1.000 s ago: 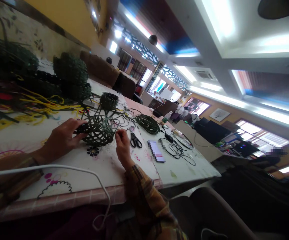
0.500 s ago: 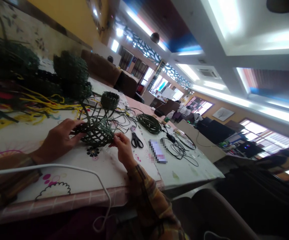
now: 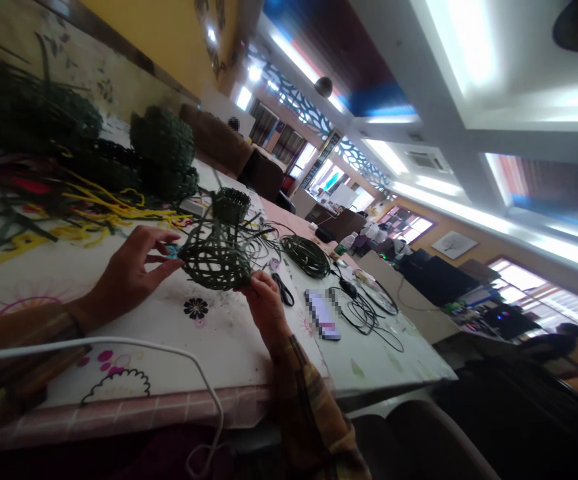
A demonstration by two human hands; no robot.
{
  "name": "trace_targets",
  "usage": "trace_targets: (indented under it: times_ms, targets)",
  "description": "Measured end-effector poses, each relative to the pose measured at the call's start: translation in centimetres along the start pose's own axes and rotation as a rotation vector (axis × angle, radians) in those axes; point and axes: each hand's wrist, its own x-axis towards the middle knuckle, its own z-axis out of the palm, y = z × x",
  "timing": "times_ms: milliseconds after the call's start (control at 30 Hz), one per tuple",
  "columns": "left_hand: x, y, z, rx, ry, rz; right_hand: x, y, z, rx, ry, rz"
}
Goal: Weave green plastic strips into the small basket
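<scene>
A half-woven dark green basket (image 3: 216,259) of flat strips, with loose strip ends sticking up, is raised a little over the white table. My right hand (image 3: 265,300) pinches its right edge between thumb and fingers. Beside its left edge is my left hand (image 3: 136,270), thumb and fingers apart; whether the fingertips touch the weave I cannot tell. A small bright blue patch shows between those fingers, too small to name. Behind the basket stands a small finished-looking woven cup (image 3: 232,205). Black-handled scissors (image 3: 283,291) lie just right of my right hand, partly hidden by it.
A coil of green strip (image 3: 306,257), a phone (image 3: 323,315), a black cable (image 3: 361,310) and a bottle (image 3: 345,244) lie or stand to the right. Yellow strips (image 3: 103,207) and dark green woven pieces (image 3: 161,143) are piled at left. A white cable (image 3: 133,341) crosses in front.
The basket has turned and risen slightly in my right hand. My left fingers have come off its left side and spread. The whole view has shifted a little.
</scene>
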Motion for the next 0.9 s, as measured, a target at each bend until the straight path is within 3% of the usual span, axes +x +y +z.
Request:
trace_targets:
  times_ms: [333, 500, 667, 800, 900]
  targets:
    - [-0.1, 1.4, 0.0, -0.176, -0.040, -0.020, 0.0, -0.5, 0.1, -0.108, -0.057, -0.085]
    - [-0.3, 0.9, 0.6, -0.233, -0.029, -0.066, -0.3, -0.1, 0.8, -0.107, -0.066, -0.071]
    - [0.0, 0.4, 0.1, -0.096, 0.027, -0.113, -0.6, 0.6, 1.0, -0.182, 0.002, -0.146]
    - [0.1, 1.7, -0.7, 0.058, 0.100, 0.062, -0.9, 0.7, 0.9, -0.433, 0.055, -0.294]
    - [-0.1, 2.4, -0.5, 0.124, 0.031, 0.193, -1.3, 0.4, 1.1, -0.673, 0.075, -0.393]
